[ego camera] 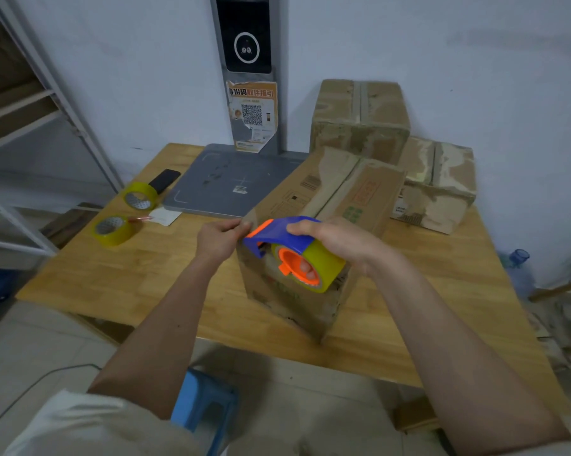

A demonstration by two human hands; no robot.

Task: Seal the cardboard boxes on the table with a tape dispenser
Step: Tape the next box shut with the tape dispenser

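A long cardboard box (pixel 340 195) lies on the wooden table (pixel 146 284), its near end facing me. My right hand (pixel 337 240) grips a blue and orange tape dispenser (pixel 294 251) loaded with a yellowish tape roll, held at the box's near top edge. Fingers of that hand show through the roll's orange core. My left hand (pixel 220 238) pinches at the dispenser's front tip, by the box's near left corner; the tape end itself is too thin to see. Two more taped boxes stand behind: a larger one (pixel 360 120) and a smaller one (pixel 439 185).
Two spare tape rolls (pixel 139 195) (pixel 113 230) and a black phone (pixel 164 181) lie at the table's left. A grey scale platform (pixel 231 179) with a screen post stands against the wall. A blue stool (pixel 202 406) is below the table edge. Metal shelving is at the left.
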